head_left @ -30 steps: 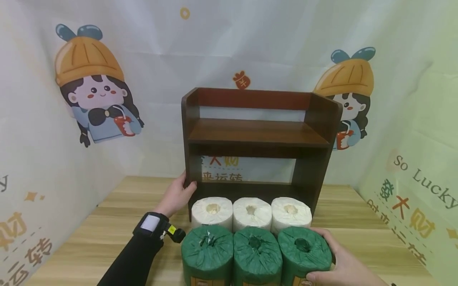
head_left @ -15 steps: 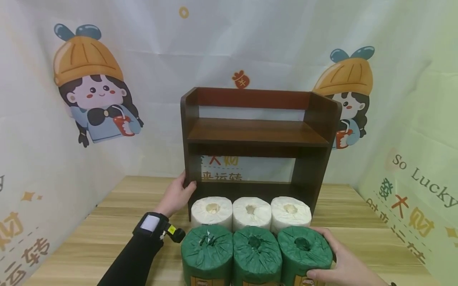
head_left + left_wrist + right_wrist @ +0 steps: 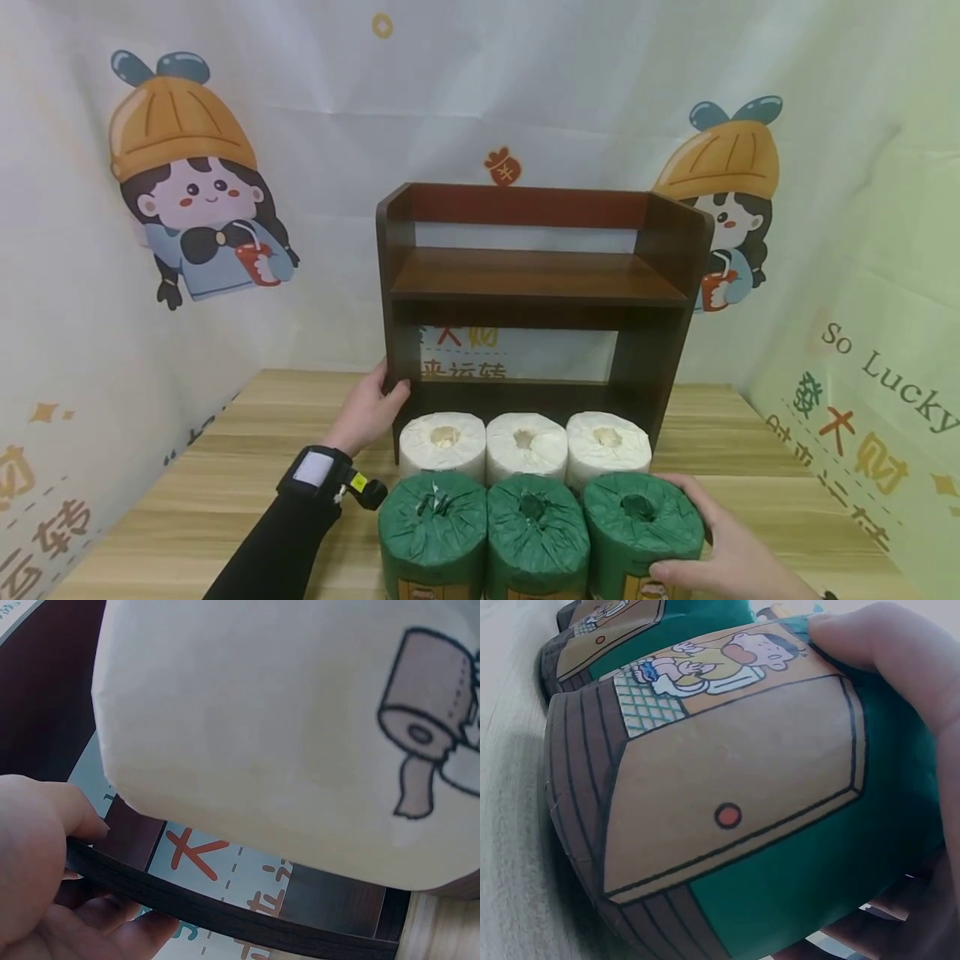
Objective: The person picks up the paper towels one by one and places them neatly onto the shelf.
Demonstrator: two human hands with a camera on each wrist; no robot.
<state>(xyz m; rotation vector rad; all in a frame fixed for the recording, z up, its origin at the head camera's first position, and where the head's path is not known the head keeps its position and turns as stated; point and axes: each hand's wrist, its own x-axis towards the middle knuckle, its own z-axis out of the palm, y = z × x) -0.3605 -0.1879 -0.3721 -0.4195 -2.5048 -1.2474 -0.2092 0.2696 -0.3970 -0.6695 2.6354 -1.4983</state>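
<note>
Green-wrapped, the rightmost roll [image 3: 641,525] of the front row was gripped around its side by the right hand [image 3: 723,554], its core axis upright. The shelf unit's [image 3: 540,287] left post, directly behind, was clasped by the left hand [image 3: 367,412].

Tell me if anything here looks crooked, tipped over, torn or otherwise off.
Nothing stands out. The three white rolls and three green-wrapped rolls stand upright in two neat rows before the wooden shelf, which sits level. The left hand grips the shelf's left side panel; the right hand grips the rightmost green roll.
</note>
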